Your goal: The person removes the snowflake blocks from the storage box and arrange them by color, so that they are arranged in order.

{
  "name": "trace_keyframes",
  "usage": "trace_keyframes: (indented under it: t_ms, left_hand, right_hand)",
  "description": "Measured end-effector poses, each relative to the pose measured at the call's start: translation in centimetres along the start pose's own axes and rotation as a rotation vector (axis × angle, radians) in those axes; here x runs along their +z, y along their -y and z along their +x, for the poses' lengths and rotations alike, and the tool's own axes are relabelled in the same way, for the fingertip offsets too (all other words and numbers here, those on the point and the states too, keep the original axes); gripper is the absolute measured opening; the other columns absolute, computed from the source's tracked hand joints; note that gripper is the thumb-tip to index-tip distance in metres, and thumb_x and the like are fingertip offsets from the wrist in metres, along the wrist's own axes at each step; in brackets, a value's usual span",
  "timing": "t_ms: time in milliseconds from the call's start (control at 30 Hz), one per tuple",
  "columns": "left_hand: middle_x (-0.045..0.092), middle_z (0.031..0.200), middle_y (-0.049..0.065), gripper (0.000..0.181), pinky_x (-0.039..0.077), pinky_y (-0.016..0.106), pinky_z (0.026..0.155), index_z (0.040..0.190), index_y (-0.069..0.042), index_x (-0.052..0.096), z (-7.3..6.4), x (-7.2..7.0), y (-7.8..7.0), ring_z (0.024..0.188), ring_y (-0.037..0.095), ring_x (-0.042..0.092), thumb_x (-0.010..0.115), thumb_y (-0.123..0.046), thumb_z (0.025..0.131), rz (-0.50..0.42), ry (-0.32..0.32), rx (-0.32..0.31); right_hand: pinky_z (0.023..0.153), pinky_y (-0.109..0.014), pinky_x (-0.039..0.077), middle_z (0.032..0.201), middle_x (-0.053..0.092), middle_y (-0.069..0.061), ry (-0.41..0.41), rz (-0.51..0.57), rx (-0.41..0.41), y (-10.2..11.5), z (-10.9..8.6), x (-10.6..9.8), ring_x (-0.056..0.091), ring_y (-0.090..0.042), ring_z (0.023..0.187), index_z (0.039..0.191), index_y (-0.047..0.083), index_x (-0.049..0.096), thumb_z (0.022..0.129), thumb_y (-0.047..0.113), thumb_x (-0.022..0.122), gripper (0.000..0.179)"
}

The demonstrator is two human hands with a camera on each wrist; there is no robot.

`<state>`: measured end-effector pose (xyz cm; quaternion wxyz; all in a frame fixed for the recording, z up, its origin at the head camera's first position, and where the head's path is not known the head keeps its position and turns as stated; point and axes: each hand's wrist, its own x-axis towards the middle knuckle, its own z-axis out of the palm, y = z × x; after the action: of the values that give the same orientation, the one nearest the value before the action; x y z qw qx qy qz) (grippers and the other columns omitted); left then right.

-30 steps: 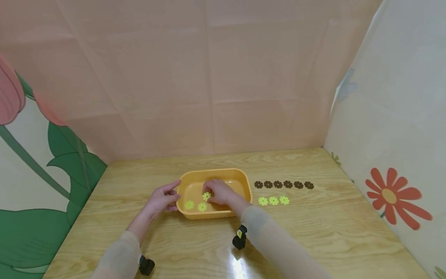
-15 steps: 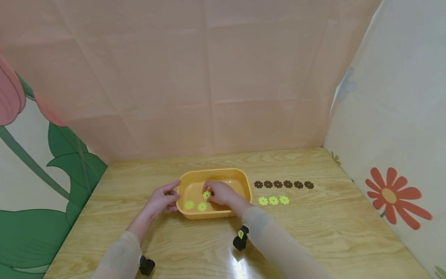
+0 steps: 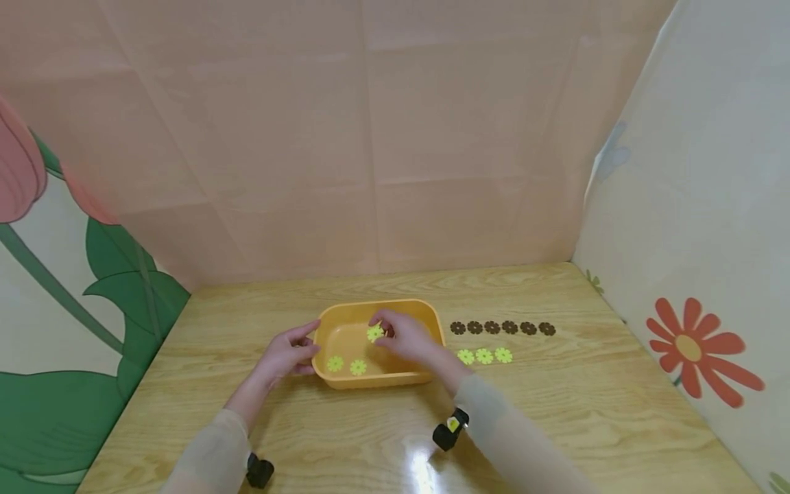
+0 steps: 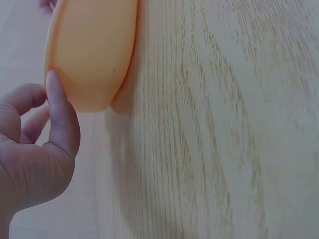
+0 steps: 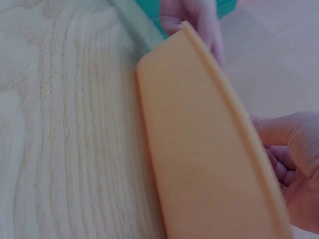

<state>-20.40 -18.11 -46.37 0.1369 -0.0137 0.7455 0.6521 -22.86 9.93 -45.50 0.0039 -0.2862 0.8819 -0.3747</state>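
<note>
A shallow yellow-orange plastic tray [image 3: 327, 381] rests on the table. My left hand [image 3: 288, 353] grips its left end, with the thumb [image 4: 56, 87] against the rim in the left wrist view. Over the inside of the tray, my right hand [image 3: 404, 336] pinches a yellow-green flower-shaped piece [image 3: 374, 333] between thumb and fingers. In the right wrist view, the tray wall hides that piece and the fingertips of the right hand [image 5: 294, 159]. Two more yellow-green flower pieces [image 3: 335, 363] lie on the tray's floor, near its front left.
Right of the tray, a row of several dark brown flower pieces [image 3: 492, 328] lies on the wooden table [image 3: 345, 446]. Closer to me is a row of three yellow-green flower pieces [image 3: 484, 356]. A pink sheet [image 3: 370, 171] hangs behind the table, and printed panels stand at both sides.
My right hand has lifted the yellow-green flower piece and moved it slightly right and away from me. The left hand stays at the tray's end.
</note>
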Motion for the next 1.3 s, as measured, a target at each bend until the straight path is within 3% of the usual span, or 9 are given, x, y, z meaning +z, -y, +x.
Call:
trace_keyframes:
  t_ms: [300, 467, 600, 967, 1300]
  left_hand:
    - [0.046, 0.095, 0.010, 0.059, 0.062, 0.029, 0.059, 0.149, -0.007, 0.044, 0.1, 0.2, 0.0, 0.071, 0.015, 0.055, 0.062, 0.004, 0.093, -0.009, 0.001, 0.005]
    - [0.046, 0.095, 0.010, 0.060, 0.062, 0.028, 0.059, 0.149, -0.007, 0.044, 0.1, 0.2, -0.1, 0.070, 0.015, 0.055, 0.063, 0.004, 0.093, -0.004, 0.000, 0.003]
    - [0.046, 0.096, 0.011, 0.060, 0.062, 0.029, 0.059, 0.148, -0.007, 0.045, 0.1, 0.2, -0.1, 0.070, 0.016, 0.055, 0.063, 0.004, 0.093, 0.003, 0.001, 0.005]
    - [0.046, 0.097, 0.011, 0.059, 0.062, 0.029, 0.060, 0.148, -0.007, 0.044, 0.0, 0.0, -0.2, 0.072, 0.016, 0.055, 0.063, 0.004, 0.093, 0.008, -0.004, -0.001]
    - [0.046, 0.097, 0.010, 0.059, 0.063, 0.032, 0.063, 0.149, -0.007, 0.044, -0.1, -0.1, -0.2, 0.071, 0.016, 0.055, 0.062, 0.003, 0.094, 0.001, 0.003, -0.002]
  right_hand:
    - [0.060, -0.025, 0.048, 0.086, 0.054, -0.002, -0.134, 0.061, -0.044, -1.5, -4.7, -4.2, 0.049, -0.012, 0.072, 0.112, 0.006, 0.064, 0.086, 0.005, 0.076, 0.028]
    - [0.061, -0.023, 0.048, 0.086, 0.057, -0.002, -0.255, 0.054, 0.019, -4.1, -7.9, -6.2, 0.050, -0.012, 0.073, 0.110, 0.003, 0.064, 0.084, 0.003, 0.078, 0.029]
    - [0.061, -0.022, 0.049, 0.087, 0.057, -0.002, -0.301, 0.055, 0.114, -6.5, -10.3, -7.8, 0.051, -0.014, 0.074, 0.112, 0.002, 0.063, 0.084, 0.002, 0.077, 0.030]
    - [0.067, -0.022, 0.048, 0.094, 0.058, -0.010, -0.323, -0.024, 0.316, -12.4, -15.8, -11.4, 0.050, -0.018, 0.082, 0.117, -0.005, 0.059, 0.089, 0.010, 0.074, 0.035]
    - [0.067, -0.026, 0.047, 0.092, 0.059, -0.009, -0.300, -0.067, 0.385, -14.8, -17.6, -11.6, 0.052, -0.018, 0.081, 0.113, -0.003, 0.062, 0.088, 0.013, 0.076, 0.033]
